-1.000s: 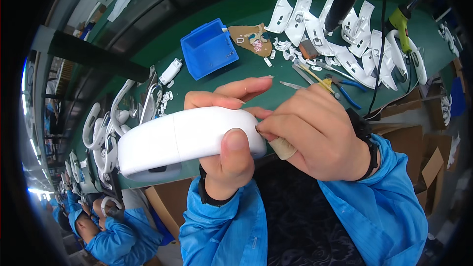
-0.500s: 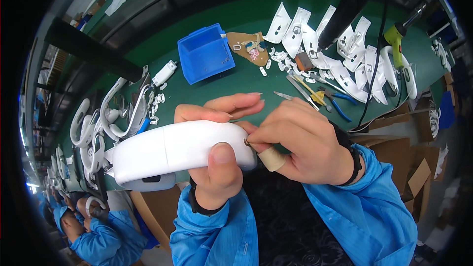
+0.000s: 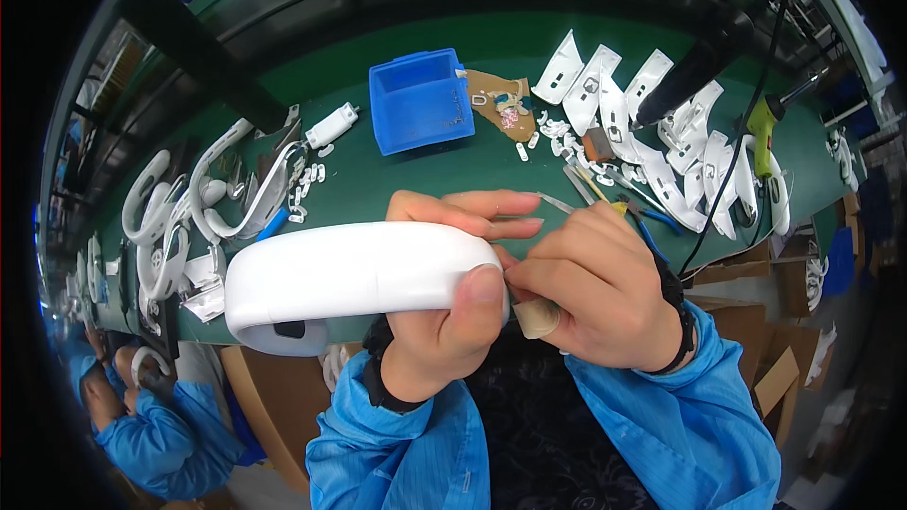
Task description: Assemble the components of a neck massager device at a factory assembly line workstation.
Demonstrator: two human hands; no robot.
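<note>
A white, smooth, curved plastic housing (image 3: 350, 269) is held over the near side of the bench. My left hand (image 3: 444, 326) grips its right part, thumb on the near face and fingers behind the far side. At the housing's right end, my right hand (image 3: 605, 288) is closed, thumb and fingers pinched together. Whatever lies in that pinch is hidden. A tan wrap (image 3: 539, 317) covers one digit of the right hand. Below the housing's left part, a grey inner face with a dark slot (image 3: 291, 329) shows.
On the green bench (image 3: 359, 189) stand a blue bin (image 3: 420, 104) and a brown scrap (image 3: 501, 102). White shells (image 3: 619, 118), pliers (image 3: 652, 227) and a yellow-green screwdriver (image 3: 763, 132) lie right. White curved frames (image 3: 217, 198) crowd the left. A person in blue (image 3: 170, 434) sits lower left; cardboard boxes (image 3: 265, 401) stand below.
The housing has shifted right and turned slightly in my left hand, and its seam looks fainter. My right hand stays at its right end. The whole view has shifted a little.
</note>
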